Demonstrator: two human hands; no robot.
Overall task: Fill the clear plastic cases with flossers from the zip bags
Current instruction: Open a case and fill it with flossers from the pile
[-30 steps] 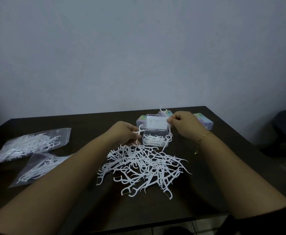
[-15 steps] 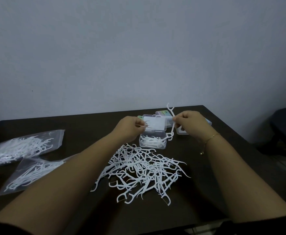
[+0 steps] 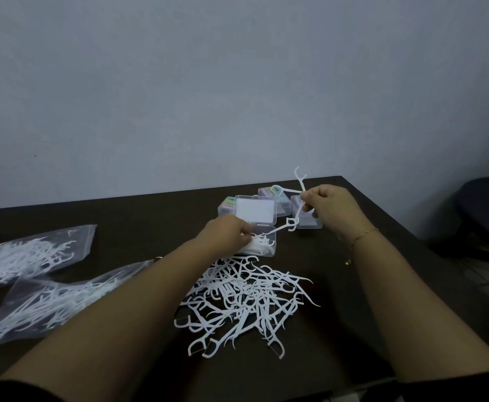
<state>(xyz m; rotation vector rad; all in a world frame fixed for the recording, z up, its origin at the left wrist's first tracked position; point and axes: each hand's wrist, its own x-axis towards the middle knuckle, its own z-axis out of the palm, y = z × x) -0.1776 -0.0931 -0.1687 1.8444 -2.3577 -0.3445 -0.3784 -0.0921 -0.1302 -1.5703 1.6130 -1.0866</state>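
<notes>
1. Dark tabletop (image 3: pixel 353 329) against a plain grey wall (image 3: pixel 237 82).
2. Open case (image 3: pixel 262 245) near the far edge; loose flossers (image 3: pixel 246 303) mid-tabletop; bags (image 3: pixel 34 285) at left.
3. Left hand (image 3: pixel 228 236) presses flossers into the case, its grip closed on them; right hand (image 3: pixel 328 207) pinches several flossers.

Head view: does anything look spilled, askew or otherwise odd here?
The loose heap of flossers lies tangled on the table in front of the open case, probably tipped out for sorting. Nothing looks damaged.
</notes>
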